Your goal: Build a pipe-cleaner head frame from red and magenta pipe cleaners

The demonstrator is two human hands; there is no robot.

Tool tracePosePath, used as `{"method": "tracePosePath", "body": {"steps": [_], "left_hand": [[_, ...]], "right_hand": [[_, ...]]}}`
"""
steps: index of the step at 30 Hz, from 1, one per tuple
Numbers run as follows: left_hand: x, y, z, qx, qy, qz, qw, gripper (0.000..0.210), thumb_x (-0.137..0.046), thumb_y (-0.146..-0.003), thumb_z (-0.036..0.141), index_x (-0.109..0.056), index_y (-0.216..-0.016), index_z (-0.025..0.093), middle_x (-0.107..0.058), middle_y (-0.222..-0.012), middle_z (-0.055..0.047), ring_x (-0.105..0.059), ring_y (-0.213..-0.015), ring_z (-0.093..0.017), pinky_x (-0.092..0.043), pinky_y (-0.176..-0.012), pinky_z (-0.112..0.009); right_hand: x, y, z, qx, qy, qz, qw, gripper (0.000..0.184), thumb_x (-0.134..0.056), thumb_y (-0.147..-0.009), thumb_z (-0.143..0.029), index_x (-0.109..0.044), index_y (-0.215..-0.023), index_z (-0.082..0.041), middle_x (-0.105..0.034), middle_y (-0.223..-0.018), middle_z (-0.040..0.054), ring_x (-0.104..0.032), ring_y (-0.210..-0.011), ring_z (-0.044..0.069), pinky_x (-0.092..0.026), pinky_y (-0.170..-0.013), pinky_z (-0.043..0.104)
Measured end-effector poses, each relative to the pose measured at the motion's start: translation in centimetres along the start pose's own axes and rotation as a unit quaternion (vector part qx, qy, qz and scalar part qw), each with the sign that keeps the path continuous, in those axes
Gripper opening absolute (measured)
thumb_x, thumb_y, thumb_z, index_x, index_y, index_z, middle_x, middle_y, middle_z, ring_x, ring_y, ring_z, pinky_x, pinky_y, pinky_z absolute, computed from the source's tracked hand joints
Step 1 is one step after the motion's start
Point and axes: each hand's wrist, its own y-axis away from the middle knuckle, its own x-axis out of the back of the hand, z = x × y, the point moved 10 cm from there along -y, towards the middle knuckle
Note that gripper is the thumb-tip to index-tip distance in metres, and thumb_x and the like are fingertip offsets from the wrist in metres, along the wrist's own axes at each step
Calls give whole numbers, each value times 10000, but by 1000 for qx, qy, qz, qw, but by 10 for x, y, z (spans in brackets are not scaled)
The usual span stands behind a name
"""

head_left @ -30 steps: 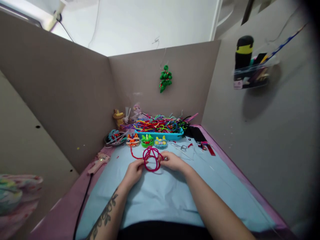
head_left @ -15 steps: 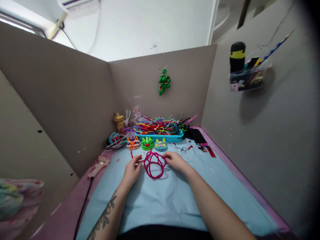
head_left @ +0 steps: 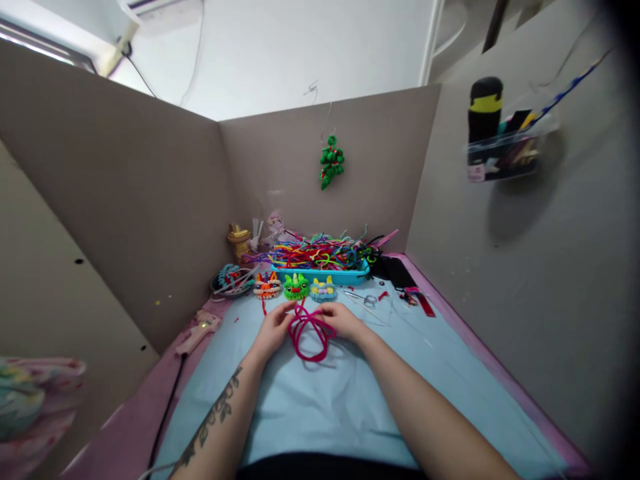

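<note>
A looped magenta cord (head_left: 311, 361), fuzzy like a pipe cleaner, hangs between my two hands above the blue sheet. My left hand (head_left: 275, 327) pinches its left side with the fingers closed. On the other side my right hand (head_left: 343, 320) grips the loops with curled fingers. Just beyond them stand three small fuzzy animal heads: an orange one (head_left: 267, 287), a green one (head_left: 297, 287) and a yellow-and-blue one (head_left: 323, 289). A red strand (head_left: 264, 307) trails from the orange head toward my left hand.
A blue tray (head_left: 320, 274) heaped with coloured pipe cleaners stands at the back. Scissors (head_left: 367, 299) lie to the right, near a black phone-like slab (head_left: 393, 272). At left are a pink glue gun (head_left: 199, 332) and a dark bowl (head_left: 230, 283). Grey partitions (head_left: 320, 213) enclose the table.
My hands have come closer together, and the magenta loops between them have bunched up at the top. The view has shifted slightly.
</note>
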Motion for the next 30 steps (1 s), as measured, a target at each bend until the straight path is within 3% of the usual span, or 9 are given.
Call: {"method": "tracePosePath", "body": {"steps": [6,9,12,16,20,22,26,30], "left_hand": [[16,10,-5,18,121,77,990,470,-613,-757,479,-507,-1158,257,-446,-1354,-111,-575,-1075,-226,-474,-848,-345],[10,13,-14,61,197,73,976,543,-688,-717,410,-447,-1188,283,-404,-1376,-113,-609,-1015,-205,-477,-847,-344],[-2,16,-19,96,233,47,967,625,-764,-649,297,-452,-1189,278,-446,-1340,-119,-633,-964,-196,-487,-812,-323],[-11,14,-17,102,219,13,970,670,-779,-623,286,-472,-1216,236,-632,-1095,-115,-662,-867,-202,-495,-682,-275],[-1,12,-11,76,170,40,982,558,-755,-634,375,-579,-1105,133,-693,-790,-76,-646,-623,-148,-465,-561,-227],[3,13,-10,74,160,53,983,524,-743,-637,407,-610,-1057,124,-696,-766,-67,-619,-566,-124,-457,-536,-218],[-2,17,-7,92,129,35,987,489,-726,-650,420,-632,-1027,122,-706,-794,-80,-599,-538,-110,-428,-489,-196],[-14,22,-5,111,109,-8,988,465,-723,-652,416,-653,-1001,117,-702,-795,-83,-600,-546,-113,-424,-489,-195]], "right_hand": [[38,15,-37,111,65,199,972,141,-599,-714,-249,-713,-770,-187,-689,-758,49,-612,-738,194,-468,-691,316],[43,26,-50,160,85,262,948,130,-601,-726,-231,-723,-764,-206,-697,-812,62,-624,-813,207,-473,-778,345],[43,30,-50,166,61,300,938,133,-604,-742,-253,-724,-782,-211,-694,-838,66,-625,-826,206,-483,-781,347],[31,24,-42,144,28,265,953,140,-604,-736,-254,-723,-793,-207,-696,-838,68,-628,-811,208,-494,-753,344],[20,16,-35,110,22,193,975,254,-570,-682,-172,-712,-891,-206,-692,-885,58,-624,-783,196,-497,-710,327],[22,15,-33,93,19,178,979,326,-530,-670,-143,-692,-946,-207,-685,-907,49,-616,-779,187,-494,-705,322],[27,15,-38,110,2,159,981,293,-513,-741,-203,-667,-990,-210,-660,-1023,57,-589,-940,195,-459,-832,346],[6,12,-46,123,23,63,990,335,-559,-767,-252,-632,-1094,-238,-608,-1120,69,-585,-908,183,-478,-767,326]]}}
